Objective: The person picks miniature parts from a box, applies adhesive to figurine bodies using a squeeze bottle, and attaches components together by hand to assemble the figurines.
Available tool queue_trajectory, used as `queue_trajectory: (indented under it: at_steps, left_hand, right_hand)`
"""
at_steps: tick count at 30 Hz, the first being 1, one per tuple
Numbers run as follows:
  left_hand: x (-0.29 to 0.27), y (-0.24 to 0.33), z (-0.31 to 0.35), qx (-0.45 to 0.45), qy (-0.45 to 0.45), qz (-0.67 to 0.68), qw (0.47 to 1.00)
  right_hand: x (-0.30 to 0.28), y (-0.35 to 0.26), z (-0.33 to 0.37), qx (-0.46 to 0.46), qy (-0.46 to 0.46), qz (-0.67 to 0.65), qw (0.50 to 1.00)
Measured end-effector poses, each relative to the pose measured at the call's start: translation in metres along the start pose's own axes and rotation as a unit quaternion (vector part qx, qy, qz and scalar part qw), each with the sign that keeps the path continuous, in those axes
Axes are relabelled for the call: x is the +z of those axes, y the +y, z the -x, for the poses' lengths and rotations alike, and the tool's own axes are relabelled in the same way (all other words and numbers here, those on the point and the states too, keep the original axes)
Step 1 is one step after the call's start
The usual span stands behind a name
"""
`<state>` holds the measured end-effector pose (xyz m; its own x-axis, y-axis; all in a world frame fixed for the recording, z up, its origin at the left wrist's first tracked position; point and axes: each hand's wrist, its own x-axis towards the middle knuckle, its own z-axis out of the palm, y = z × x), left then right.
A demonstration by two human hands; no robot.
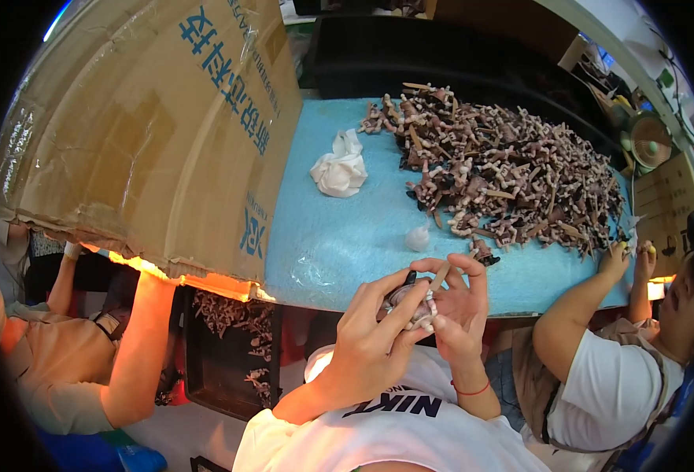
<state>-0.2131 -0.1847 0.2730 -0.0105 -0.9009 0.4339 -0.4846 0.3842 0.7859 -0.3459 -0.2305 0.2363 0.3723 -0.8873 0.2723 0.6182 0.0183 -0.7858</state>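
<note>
Close to my chest, just past the near table edge, a small toy figure [420, 305] with pale limbs, a dark part and a tan blade-like piece is between my hands. The fingers of my left hand [363, 326] wrap round its body, hiding much of it. On its other side, my right hand [463, 315] holds it with thumb and fingers, some fingertips raised behind the tan piece. Beyond them, a large heap of similar figures [512, 173] covers the right part of the blue tabletop [315, 244]. One loose figure [483, 250] lies at the heap's near edge.
A big cardboard box [150, 134] fills the left side. Crumpled white tissue [340, 167] and a small clear plastic piece [418, 237] lie on the table. Co-workers sit left and right; the right one's hand [616, 259] is by the heap. A black crate [221, 370] holds more figures.
</note>
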Motion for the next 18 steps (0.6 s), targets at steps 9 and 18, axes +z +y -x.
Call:
queue_trajectory:
  at_steps: [9, 18]
  left_hand:
    - [-0.004, 0.001, 0.010, -0.001, 0.011, 0.027, 1.000]
    - [-0.003, -0.003, 0.012, 0.001, 0.009, 0.033, 0.999]
  right_hand:
    - [0.006, 0.001, 0.006, -0.030, -0.032, 0.047, 0.998]
    - [0.008, 0.001, 0.008, -0.031, -0.025, 0.062, 0.997]
